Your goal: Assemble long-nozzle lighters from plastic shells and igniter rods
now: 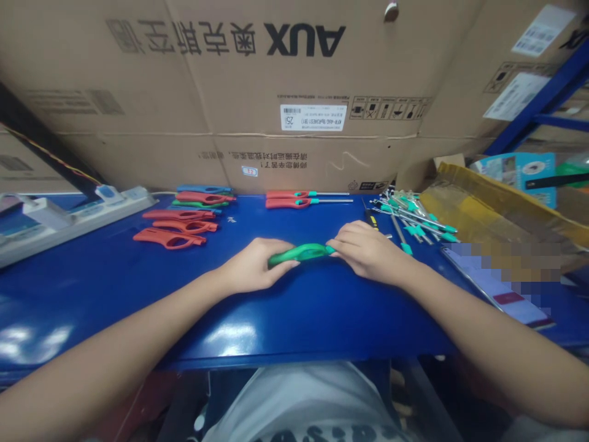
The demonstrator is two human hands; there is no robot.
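My left hand (253, 265) is closed around a green utility lighter handle (307, 251), held just above the blue table. At the handle's right end, the fingers of my right hand (370, 253) pinch a small teal end piece (330, 250). What lies inside the right hand is hidden by its fingers. Beyond my hands, two red lighters (289, 202) with teal collars and metal tubes lie side by side. Several red handles (184, 226), with blue and green ones among them, are laid out at the left. Metal tubes with teal ends (416, 220) lie in a loose pile at the right.
A big cardboard box (239, 92) stands along the back of the blue table (294, 319). A white power strip (78, 215) lies at the left. A black and yellow screwdriver (370, 218) is behind my right hand. A phone (501, 288) and a brown-taped carton (497, 196) are at the right.
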